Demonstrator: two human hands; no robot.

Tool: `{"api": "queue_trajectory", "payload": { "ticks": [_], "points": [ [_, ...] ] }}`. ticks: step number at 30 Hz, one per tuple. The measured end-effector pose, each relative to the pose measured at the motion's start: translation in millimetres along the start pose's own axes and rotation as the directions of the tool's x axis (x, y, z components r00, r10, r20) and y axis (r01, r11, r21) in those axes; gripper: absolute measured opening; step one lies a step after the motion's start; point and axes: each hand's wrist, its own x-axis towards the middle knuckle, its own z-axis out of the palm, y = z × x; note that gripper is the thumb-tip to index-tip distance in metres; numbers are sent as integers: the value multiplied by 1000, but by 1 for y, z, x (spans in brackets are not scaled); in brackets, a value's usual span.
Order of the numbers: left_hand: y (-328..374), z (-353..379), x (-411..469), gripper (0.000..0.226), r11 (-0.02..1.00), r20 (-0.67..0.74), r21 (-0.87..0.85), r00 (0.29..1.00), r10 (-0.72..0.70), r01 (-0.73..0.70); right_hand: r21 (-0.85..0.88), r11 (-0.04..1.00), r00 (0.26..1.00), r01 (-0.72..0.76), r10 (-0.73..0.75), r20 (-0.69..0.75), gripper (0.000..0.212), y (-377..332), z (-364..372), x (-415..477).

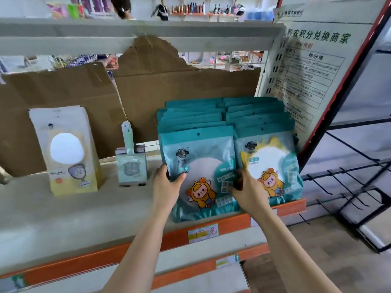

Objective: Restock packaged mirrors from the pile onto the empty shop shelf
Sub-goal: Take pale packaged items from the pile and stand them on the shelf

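Both hands hold the front teal mirror packet [197, 170], a glossy plastic pouch with a round pale window, a punched hang hole at the top and a cartoon figure in a yellow hood printed low on its face. The left hand [166, 185] has its grip closed on the packet's left edge, thumb across the front film. The right hand [246, 192] is closed on the packet's right side, fingers curled over its lower right face. The packet stands upright at the front of the left row of teal packets [190, 115], its bottom edge at the lip of the shelf [84, 212].

Just beside it on the right stands a second row of the same pouches [266, 149], packed tightly front to back, the two rows touching. The shelf is a flat, matt, pale grey board with an orange price strip [232, 224] along its front edge, carrying a paper price label [202, 232].

Farther left, well apart from the teal rows, stands a stack of cream paper-look packets [67, 151] with an oval white window, and between them a small pale green boxed item [131, 163] with a flat handle-shaped tab rising from it. Torn brown corrugated cardboard [148, 81] lines the back of the shelf. A printed notice board [313, 70] in a red frame leans at the right end.
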Motion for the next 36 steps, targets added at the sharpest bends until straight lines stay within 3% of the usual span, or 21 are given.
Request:
{"api": "queue_trajectory", "payload": {
  "ticks": [5,11,15,17,20,23,29,36],
  "points": [
    [-15,7,5,55,965,-17,264,1000,13,-8,-129,992,1000,-9,5,-27,42,-2,12,0],
    [-12,4,2,77,938,-43,347,998,37,-20,-280,960,995,-28,-1,-103,56,-5,19,-6],
    [-13,-10,-5,71,903,-2,419,995,104,-94,-325,944,981,56,-112,-157,51,-11,24,-7],
    [-19,-22,-7,62,824,36,556,993,112,-113,-331,935,974,123,-178,-140,48,-20,28,-8],
    [-33,-46,-14,58,673,79,738,997,-26,-41,-340,912,959,229,-271,-82,48,-41,37,-11],
    [-46,-73,-30,55,600,59,800,991,-123,27,-303,890,934,341,-356,7,48,-71,51,-17],
    [-69,-139,-64,51,567,-82,800,972,-221,196,-227,783,809,579,-516,283,47,-127,90,-34],
    [-109,-221,-103,48,576,-263,720,920,-291,388,-230,716,714,659,-501,489,50,-187,138,-56]
  ]
}}
